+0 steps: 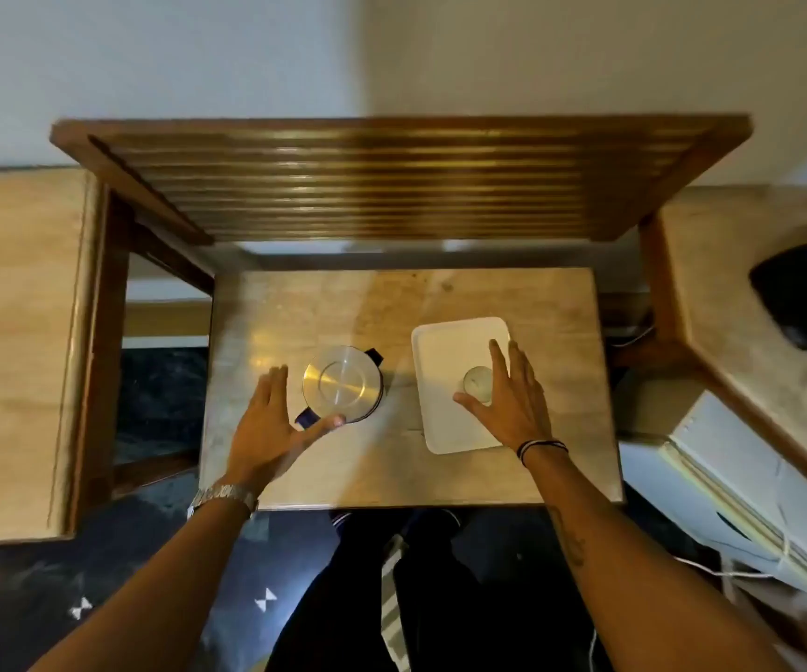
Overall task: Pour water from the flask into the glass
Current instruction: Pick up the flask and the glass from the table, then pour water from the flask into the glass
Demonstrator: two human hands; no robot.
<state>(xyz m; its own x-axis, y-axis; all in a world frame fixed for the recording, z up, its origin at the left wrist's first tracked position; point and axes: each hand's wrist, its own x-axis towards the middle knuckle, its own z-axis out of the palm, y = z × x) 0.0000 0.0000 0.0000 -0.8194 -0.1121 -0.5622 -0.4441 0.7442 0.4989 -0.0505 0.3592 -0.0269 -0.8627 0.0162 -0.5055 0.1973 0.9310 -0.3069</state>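
Observation:
The flask [342,384] stands upright on the small table, seen from above as a round steel lid with a dark handle and spout. My left hand [273,419] is spread open just left of it, the thumb reaching under the flask's near edge. The glass [478,380] stands on a white tray [445,351] to the right. My right hand [513,395] is open around the glass from the right and near side, fingers apart; I cannot tell whether it touches the glass.
The small table [391,472] has a light wooden top. A slatted wooden shelf [391,181] overhangs its far side. A black object [801,298] lies on the counter at the right. White boxes [731,487] sit lower right.

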